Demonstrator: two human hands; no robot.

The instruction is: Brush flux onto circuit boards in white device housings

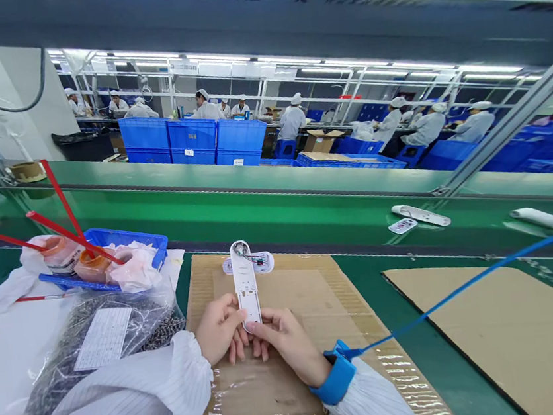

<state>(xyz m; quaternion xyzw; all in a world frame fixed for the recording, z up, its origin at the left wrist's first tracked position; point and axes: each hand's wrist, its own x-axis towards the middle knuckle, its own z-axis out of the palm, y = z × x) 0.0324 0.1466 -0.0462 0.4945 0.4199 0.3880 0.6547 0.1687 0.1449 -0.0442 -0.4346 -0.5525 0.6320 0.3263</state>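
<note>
Both of my hands hold one long white plastic housing (246, 283) by its near end, over a taped cardboard sheet (311, 297). My left hand (222, 328) grips its left edge with the thumb on top. From the right, my right hand (287, 339) pinches the lower corner, thumb on the face and fingers beneath. A round part with thin wires sits in the housing's far end. The wires run to a small circuit board in a clear oval piece (264, 262) lying crosswise there. A blue wrist strap (336, 377) with a cord circles my right wrist.
At left stand a blue tray (162, 247) with small jars and red sticks, and a clear bag of small dark parts (158, 331). Another cardboard sheet (499, 322) lies right. White housings (422, 215) rest on the green conveyor belt (307, 210). Co-workers sit beyond.
</note>
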